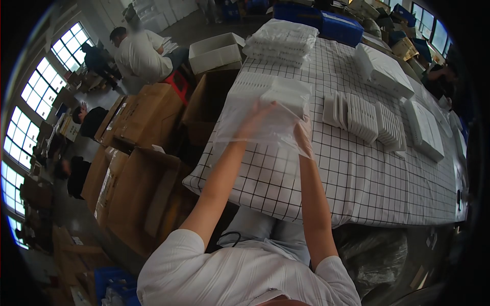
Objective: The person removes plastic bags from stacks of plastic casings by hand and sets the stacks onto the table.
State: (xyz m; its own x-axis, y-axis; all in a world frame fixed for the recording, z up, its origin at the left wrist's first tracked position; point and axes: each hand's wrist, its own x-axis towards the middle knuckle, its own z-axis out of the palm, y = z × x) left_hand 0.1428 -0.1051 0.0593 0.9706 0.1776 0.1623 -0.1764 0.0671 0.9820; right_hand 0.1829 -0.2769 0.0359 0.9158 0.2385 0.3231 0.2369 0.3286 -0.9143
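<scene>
A clear plastic bag (229, 127) is spread in front of and partly over a row of thin white pieces (255, 84) at the table's left side. My left hand (261, 113) is behind or inside the film, slightly blurred, with its fingertips apart beside the white pieces. On the bag's right edge, my right hand (304, 133) is closed, pinching the film. Whether the white pieces are inside the bag is hard to make out through the film.
A checked cloth covers the table (275, 178). To the right stand rows of white pieces (362, 117) and wrapped white packs (383, 69). Bagged stacks (280, 41) lie at the far end. Cardboard boxes (138, 188) line the left; a seated person (143, 53) is beyond.
</scene>
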